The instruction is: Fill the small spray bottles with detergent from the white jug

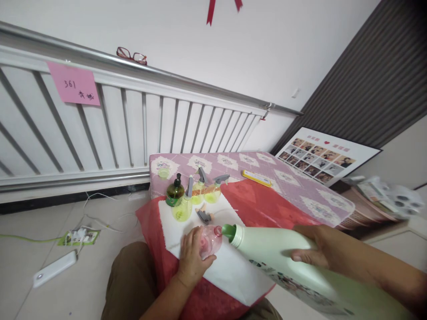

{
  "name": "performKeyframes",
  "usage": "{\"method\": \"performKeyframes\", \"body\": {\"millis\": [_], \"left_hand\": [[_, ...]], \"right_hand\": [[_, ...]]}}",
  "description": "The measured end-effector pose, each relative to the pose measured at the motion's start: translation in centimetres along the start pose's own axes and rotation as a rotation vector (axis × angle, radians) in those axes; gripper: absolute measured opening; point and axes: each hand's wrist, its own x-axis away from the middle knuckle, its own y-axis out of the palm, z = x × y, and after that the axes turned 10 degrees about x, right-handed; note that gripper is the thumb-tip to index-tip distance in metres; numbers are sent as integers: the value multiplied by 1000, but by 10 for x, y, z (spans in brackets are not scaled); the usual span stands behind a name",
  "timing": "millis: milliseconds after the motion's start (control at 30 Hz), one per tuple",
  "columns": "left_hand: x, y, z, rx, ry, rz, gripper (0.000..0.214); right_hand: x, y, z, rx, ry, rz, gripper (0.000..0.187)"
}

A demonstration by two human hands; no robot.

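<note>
My left hand (192,258) is wrapped round a pink see-through bottle (211,239) whose open neck points toward the right. My right hand (313,246) grips a large pale green jug (270,242), tilted nearly flat, with its spout at the pink bottle's mouth. Whether liquid flows between them cannot be made out. A loose grey spray head (204,216) lies on the white cloth (233,271) just beyond. Behind it stand several clear spray bottles with yellow-green liquid, among them a near one (182,210), beside a dark green pump bottle (175,192).
Red cloth (263,202) lies under the white one on a purple patterned table cover (287,178). A yellow-edged box (256,178) sits toward the back. A radiator (187,126) runs along the wall, a photo board (327,155) leans at right, and a power strip (80,236) with cables lies on the floor.
</note>
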Motion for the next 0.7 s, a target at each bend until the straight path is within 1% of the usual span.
{"method": "performKeyframes", "body": {"millis": [133,367,600,700], "left_hand": [[0,0,-1,10,-2,-8,90],[0,0,-1,-4,12,0,88],[-1,0,-1,0,13,-3,87],[-1,-1,0,1,16,-6,88]], "right_hand": [[0,-2,-3,16,5,-2,50],[-2,-1,1,56,-7,0,50],[-3,-7,0,83,1,-103,51],[-3,-5,2,87,6,-64,52]]}}
